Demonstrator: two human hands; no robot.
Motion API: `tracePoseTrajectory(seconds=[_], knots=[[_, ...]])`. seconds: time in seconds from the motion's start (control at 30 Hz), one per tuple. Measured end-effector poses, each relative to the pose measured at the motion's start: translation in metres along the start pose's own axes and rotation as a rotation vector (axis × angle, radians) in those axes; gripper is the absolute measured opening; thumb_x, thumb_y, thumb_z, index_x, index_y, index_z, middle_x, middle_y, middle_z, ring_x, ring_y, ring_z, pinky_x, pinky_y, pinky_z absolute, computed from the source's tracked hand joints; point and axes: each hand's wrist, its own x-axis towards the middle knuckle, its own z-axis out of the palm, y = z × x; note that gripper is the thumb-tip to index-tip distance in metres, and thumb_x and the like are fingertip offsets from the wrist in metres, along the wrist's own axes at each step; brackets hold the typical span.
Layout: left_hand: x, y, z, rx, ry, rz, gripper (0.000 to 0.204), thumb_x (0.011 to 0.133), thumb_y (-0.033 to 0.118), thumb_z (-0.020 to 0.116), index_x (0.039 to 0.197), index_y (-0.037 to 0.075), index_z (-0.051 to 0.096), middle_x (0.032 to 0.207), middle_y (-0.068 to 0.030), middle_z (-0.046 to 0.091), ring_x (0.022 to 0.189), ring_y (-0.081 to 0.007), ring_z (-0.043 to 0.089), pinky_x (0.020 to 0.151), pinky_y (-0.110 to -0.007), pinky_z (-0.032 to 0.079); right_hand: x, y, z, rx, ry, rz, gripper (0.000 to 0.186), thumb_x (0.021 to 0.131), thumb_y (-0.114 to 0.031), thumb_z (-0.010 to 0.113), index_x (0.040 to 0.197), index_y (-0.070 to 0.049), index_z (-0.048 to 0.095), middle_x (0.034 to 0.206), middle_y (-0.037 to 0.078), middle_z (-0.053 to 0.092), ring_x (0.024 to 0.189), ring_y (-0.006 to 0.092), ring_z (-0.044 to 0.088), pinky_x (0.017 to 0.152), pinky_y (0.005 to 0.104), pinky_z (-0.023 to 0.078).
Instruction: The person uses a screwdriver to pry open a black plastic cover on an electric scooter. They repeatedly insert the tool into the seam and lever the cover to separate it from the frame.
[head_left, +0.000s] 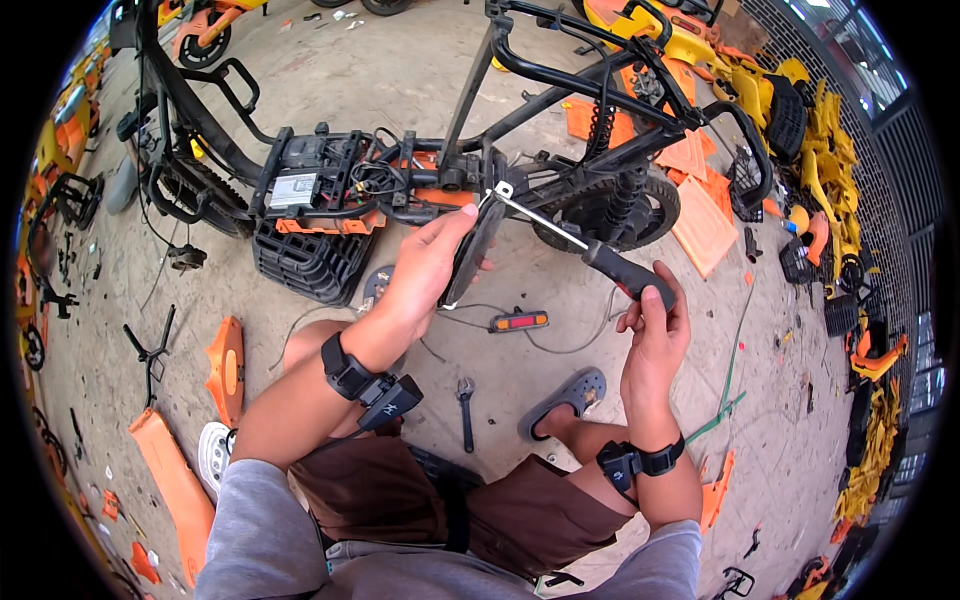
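My left hand [433, 255] grips a narrow dark plate with a light edge [469, 262], held upright below the frame of a stripped scooter [585, 65]. A small white metal tab [504, 189] sticks out at the plate's top. My right hand [650, 315] is closed on the black handle of a screwdriver [625, 272], whose silver shaft runs up-left to that tab; exactly where the tip sits is unclear. A red and amber light [518, 321] with cable lies on the floor below, and an adjustable wrench [466, 415] lies between my legs.
The frame's battery tray with wiring [315, 185] is at left, the rear wheel [655, 215] at right. Orange panels lie on the concrete floor [705, 225] [228, 372]. Yellow body parts [820, 150] are piled along the right wall; other scooter parts line the left edge.
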Motion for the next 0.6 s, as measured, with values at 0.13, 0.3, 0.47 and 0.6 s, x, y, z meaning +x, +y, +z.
tracePoseTrajectory(seconds=[0.13, 0.3, 0.47, 0.6], knots=[[0.002, -0.001, -0.002, -0.044, -0.005, 0.02, 0.044, 0.096, 0.045, 0.058, 0.11, 0.004, 0.066, 0.091, -0.0048, 0.067, 0.076, -0.0147, 0.066, 0.065, -0.028, 0.049, -0.001, -0.004, 0.003, 0.009, -0.002, 0.022, 0.05, 0.1, -0.031, 0.056, 0.135, 0.004, 0.049, 0.09, 0.007, 0.061, 0.06, 0.0067, 0.049, 0.052, 0.0222, 0.042], [0.002, 0.0, -0.004, -0.06, 0.011, 0.018, 0.044, 0.096, 0.045, 0.057, 0.109, 0.004, 0.066, 0.093, -0.0061, 0.068, 0.076, -0.0155, 0.066, 0.066, -0.028, 0.05, -0.001, -0.004, 0.0, -0.074, -0.072, 0.097, 0.055, 0.103, -0.039, 0.046, 0.141, 0.001, 0.044, 0.076, 0.003, 0.056, 0.053, 0.0061, 0.042, 0.048, 0.0222, 0.037], [0.002, 0.001, -0.004, -0.07, 0.026, 0.005, 0.044, 0.096, 0.045, 0.057, 0.108, 0.004, 0.066, 0.093, -0.0064, 0.068, 0.076, -0.0154, 0.067, 0.065, -0.027, 0.05, -0.003, -0.01, 0.001, -0.17, -0.122, 0.14, 0.055, 0.104, -0.041, 0.042, 0.141, 0.0, 0.045, 0.059, -0.002, 0.041, 0.048, 0.0056, 0.037, 0.045, 0.022, 0.032], [0.002, 0.001, -0.004, -0.06, 0.025, -0.003, 0.044, 0.096, 0.045, 0.057, 0.109, 0.004, 0.066, 0.093, -0.0057, 0.068, 0.076, -0.015, 0.067, 0.065, -0.027, 0.05, -0.002, -0.009, 0.003, -0.021, -0.07, 0.118, 0.048, 0.104, -0.034, 0.043, 0.138, -0.001, 0.049, 0.06, -0.001, 0.046, 0.047, 0.0047, 0.04, 0.044, 0.021, 0.034]])
